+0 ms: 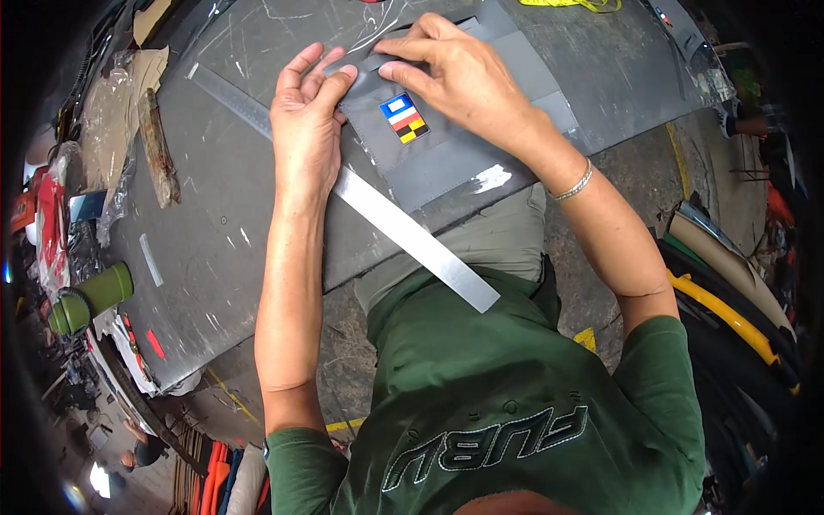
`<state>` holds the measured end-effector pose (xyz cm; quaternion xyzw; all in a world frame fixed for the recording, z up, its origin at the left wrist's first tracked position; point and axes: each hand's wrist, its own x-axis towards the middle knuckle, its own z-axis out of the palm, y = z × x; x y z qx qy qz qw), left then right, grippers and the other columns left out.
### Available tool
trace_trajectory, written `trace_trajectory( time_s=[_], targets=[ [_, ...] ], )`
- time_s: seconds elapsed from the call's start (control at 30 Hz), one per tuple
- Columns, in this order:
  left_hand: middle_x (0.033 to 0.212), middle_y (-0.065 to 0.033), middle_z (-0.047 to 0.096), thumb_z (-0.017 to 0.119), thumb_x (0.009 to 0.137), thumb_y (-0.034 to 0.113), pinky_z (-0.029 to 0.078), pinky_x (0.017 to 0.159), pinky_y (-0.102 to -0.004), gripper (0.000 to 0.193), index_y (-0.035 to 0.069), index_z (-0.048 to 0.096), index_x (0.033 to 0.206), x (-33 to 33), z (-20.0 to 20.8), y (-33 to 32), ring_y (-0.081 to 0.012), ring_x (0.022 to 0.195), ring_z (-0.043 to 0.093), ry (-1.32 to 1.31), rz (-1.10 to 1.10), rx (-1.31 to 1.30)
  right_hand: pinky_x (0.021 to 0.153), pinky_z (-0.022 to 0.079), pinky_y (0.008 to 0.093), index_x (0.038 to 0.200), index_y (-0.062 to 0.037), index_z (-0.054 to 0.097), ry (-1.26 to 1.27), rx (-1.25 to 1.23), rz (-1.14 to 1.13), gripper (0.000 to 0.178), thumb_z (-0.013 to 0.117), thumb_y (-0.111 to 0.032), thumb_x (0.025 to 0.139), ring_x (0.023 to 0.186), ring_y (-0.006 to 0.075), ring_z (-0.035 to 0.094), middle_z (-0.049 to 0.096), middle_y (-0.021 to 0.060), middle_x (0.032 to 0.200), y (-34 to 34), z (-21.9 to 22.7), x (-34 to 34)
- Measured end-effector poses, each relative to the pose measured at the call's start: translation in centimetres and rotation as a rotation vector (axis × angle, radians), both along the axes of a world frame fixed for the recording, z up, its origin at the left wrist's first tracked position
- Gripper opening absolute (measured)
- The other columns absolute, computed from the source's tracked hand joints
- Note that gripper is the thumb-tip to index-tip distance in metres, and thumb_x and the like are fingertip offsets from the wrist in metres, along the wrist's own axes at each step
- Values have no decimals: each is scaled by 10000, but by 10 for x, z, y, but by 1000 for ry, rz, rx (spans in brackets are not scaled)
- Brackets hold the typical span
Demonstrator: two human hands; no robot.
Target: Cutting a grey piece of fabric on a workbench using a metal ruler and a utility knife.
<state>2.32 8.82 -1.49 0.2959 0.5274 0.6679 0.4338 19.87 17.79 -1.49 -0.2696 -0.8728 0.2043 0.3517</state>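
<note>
A piece of grey fabric (433,163) with stitched edges lies near the table's front edge. On it is a small patch (403,118) in blue, white, red, black and yellow blocks. My left hand (311,99) grips the fabric's far left corner between thumb and fingers. Close beside it, my right hand (459,75) pinches a raised edge of the same fabric with thumb and forefinger. Loose white threads (371,36) trail just beyond the fingertips. Under my left forearm runs a long metal ruler (412,236), its near end over my lap.
The dark table (215,223) carries a piece of wood (157,148), plastic wrap and brown paper at left. A green bottle (93,299) lies at the left edge. Yellow tape (571,3) sits at the far edge. Rolls of material (730,313) stand on the right.
</note>
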Motion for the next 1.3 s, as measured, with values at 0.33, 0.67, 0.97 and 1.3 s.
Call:
trace_trajectory(
  time_s=[0.33, 0.67, 0.97, 1.3],
  targets=[
    [1271, -161, 724, 836, 885, 150, 475, 709, -215, 729, -51, 440, 1463, -4, -2, 0, -94, 945, 681, 208, 64, -73, 721, 518, 330, 1124, -92, 729, -118, -363, 14, 252, 751, -261, 938, 791, 179, 624, 647, 53, 889, 3, 11, 2],
    [1360, -173, 672, 798, 899, 101, 521, 808, -264, 692, -49, 447, 1476, -10, -5, -2, -133, 1034, 687, 278, 72, -108, 780, 541, 294, 1099, -78, 643, 812, -1126, 131, 142, 697, -156, 993, 815, 139, 654, 664, 24, 921, 30, 11, 35],
    [1470, -200, 563, 740, 908, 17, 518, 1045, -327, 588, -33, 509, 1445, -16, -15, 3, -232, 1267, 620, 547, 53, 34, 695, 543, 298, 1056, -56, 654, 1149, -600, 19, 125, 679, -171, 1013, 755, 166, 663, 696, 56, 892, 59, 28, 104],
    [1402, -193, 625, 722, 926, 22, 523, 1019, -309, 529, -43, 530, 1416, -7, -2, 2, -220, 1131, 712, 520, 124, -44, 523, 429, 194, 1028, -60, 670, 589, -516, -347, 132, 697, -186, 999, 573, 63, 548, 617, -6, 713, 68, 82, 122]
  ],
)
